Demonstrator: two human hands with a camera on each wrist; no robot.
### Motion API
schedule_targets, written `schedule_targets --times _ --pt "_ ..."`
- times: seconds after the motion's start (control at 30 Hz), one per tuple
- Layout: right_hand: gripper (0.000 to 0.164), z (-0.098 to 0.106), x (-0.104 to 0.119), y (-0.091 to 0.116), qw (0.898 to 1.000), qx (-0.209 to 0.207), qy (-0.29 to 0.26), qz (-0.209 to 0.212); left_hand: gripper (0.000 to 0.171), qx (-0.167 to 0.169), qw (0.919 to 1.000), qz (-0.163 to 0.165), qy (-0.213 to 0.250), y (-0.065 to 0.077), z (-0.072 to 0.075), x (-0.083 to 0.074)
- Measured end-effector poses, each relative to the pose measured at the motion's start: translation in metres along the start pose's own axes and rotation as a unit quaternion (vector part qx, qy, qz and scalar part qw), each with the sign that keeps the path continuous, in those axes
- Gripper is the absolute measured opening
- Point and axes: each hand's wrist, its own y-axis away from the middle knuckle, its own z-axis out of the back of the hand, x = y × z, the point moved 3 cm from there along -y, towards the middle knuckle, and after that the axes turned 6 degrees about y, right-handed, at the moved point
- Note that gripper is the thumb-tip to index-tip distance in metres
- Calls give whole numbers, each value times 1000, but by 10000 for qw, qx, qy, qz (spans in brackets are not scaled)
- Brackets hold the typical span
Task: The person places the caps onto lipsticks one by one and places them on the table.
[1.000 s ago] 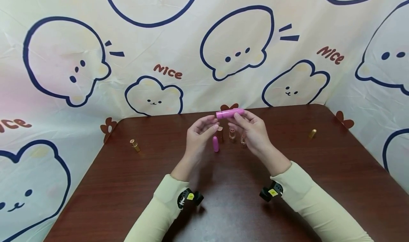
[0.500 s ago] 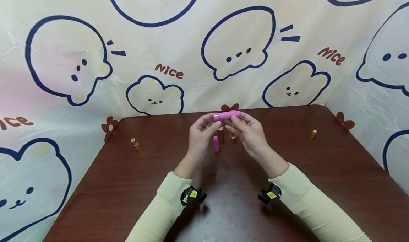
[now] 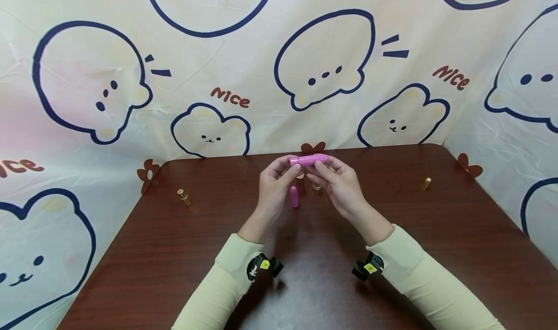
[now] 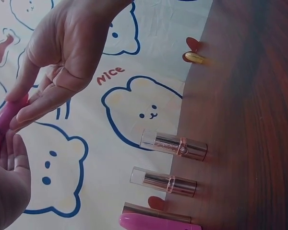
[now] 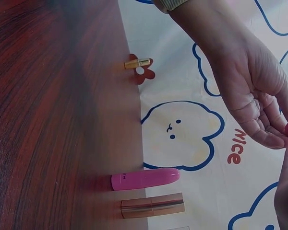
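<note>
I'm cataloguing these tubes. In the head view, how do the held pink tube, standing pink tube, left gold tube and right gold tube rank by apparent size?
1. Held pink tube, perhaps enlarged by nearness
2. Standing pink tube and left gold tube, too alike to rank
3. Right gold tube, smallest

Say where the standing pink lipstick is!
In the head view, the standing pink lipstick is right of the left hand, in front of the rose-gold lipstick.

The brown table (image 3: 152, 262) is backed by a printed cloth (image 3: 257, 63). A gold tube (image 3: 185, 198) is placed near the table's left edge, a gold piece (image 3: 426, 183) near its right; a pink tube (image 3: 294, 197), a rose-gold tube (image 5: 152, 206) and two clear-capped tubes (image 4: 194, 149) are stood towards its far middle.
</note>
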Motion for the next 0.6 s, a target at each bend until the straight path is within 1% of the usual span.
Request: schedule_targets --times 0.13,0.33,0.43,0.5,0.6 --pt "44 1 0 1 9999 -34 147 25 29 4 10000 -46 -28 2 -1 0" --pt "39 0 -1 1 9994 -78 330 105 27 -71 9999 -137 -68 3 -2 -2" --pt "37 1 -2 1 9988 -226 373 212 26 -164 9995 -216 -186 3 -1 -1" --pt "35 5 -1 -1 9983 -431 198 349 26 -280 9990 -301 -151 3 3 -2" --pt "32 22 5 -5 9947 -823 -307 529 25 -584 9973 -455 5 1 15 -8"
